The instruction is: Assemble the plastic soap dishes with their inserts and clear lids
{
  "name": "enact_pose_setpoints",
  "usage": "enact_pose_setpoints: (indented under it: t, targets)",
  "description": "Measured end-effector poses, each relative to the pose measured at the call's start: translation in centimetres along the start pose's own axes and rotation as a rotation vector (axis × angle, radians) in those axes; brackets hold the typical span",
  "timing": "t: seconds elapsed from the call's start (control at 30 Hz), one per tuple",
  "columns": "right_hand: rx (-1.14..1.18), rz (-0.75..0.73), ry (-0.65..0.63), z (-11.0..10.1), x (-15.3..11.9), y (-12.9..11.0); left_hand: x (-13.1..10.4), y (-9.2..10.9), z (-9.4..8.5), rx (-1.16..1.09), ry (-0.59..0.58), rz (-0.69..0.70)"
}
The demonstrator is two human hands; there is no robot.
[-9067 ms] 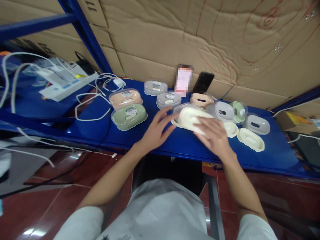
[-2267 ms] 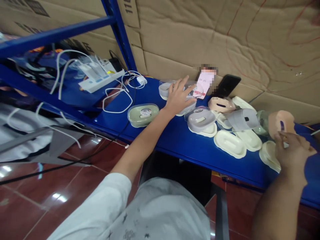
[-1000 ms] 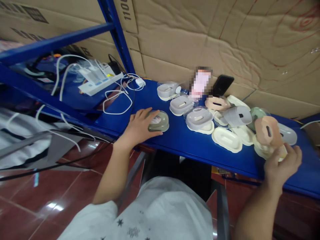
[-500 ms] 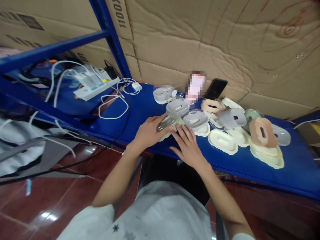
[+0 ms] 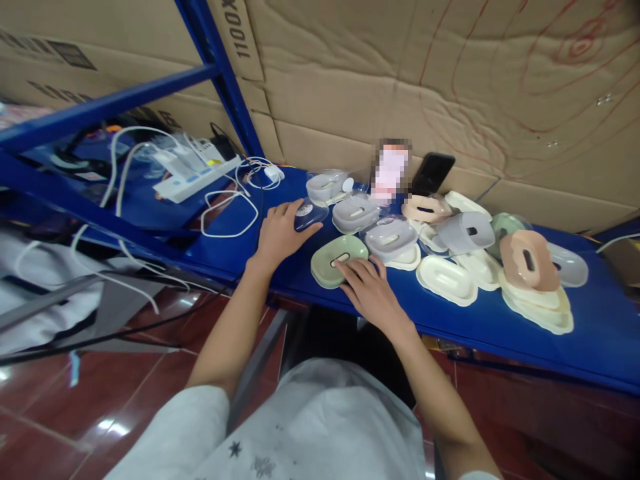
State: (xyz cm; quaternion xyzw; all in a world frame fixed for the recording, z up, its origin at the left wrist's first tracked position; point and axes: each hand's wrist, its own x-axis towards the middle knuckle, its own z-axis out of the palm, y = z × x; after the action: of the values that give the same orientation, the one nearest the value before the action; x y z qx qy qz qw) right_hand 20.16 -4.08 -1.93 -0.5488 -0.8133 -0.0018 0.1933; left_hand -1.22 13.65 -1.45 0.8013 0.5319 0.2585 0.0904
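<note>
My left hand [image 5: 281,231] grips a clear plastic lid [image 5: 313,212] that bears a round pale label, at the left of the group of dishes. In front of me lies a green oval dish [image 5: 325,267] with a slot in its middle and a pale piece showing through it. My right hand [image 5: 373,290] has its fingers over the dish's right side, with the thumb by the near rim. Right behind are a grey oval dish [image 5: 350,217] and another grey dish [image 5: 380,241], which sits partly over a cream tray [image 5: 409,259].
To the right are cream trays [image 5: 445,280], a peach slotted piece [image 5: 545,267] and a grey cup-like piece [image 5: 457,235]. Two phones lean on the cardboard, one a black phone [image 5: 434,175]. A power strip [image 5: 195,175] with white cables stands left, beyond a blue frame post [image 5: 220,80].
The clear lid has come off the green dish and moved left and away from me in my left hand. My right hand has stayed at the green dish, which is now uncovered.
</note>
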Motion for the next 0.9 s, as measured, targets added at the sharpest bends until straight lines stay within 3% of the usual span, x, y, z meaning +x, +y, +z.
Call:
enact_pose_setpoints:
  t: [0.13,0.23,0.3,0.4,0.5,0.6,0.8,0.9]
  targets:
    - [0.038,-0.048,0.044,0.4,-0.2,0.3,0.9,-1.4,1.1,0.084,-0.128,-0.011]
    - [0.103,-0.078,0.060,0.6,-0.3,0.5,0.3,-1.3,1.2,0.061,-0.159,0.008]
    - [0.145,-0.075,0.074,0.7,-0.4,0.6,-1.0,-0.7,0.8,0.014,-0.084,0.064]
    - [0.176,-0.076,0.115,0.6,-0.5,0.5,-4.6,0.8,-0.4,-0.154,0.060,0.254]
    - [0.181,-0.097,0.160,0.6,-0.4,0.4,-9.2,2.2,-1.0,-0.285,0.078,0.425]
    - [0.173,-0.124,0.209,0.5,-0.1,0.2,-12.5,3.0,-0.1,-0.335,0.113,0.460]
    - [0.162,-0.126,0.321,-0.3,-0.4,0.0,-13.6,3.4,2.6,-0.415,0.255,0.450]
    - [0.107,-0.091,0.463,-1.3,-1.6,0.4,-13.2,3.3,2.6,-0.376,0.193,0.493]
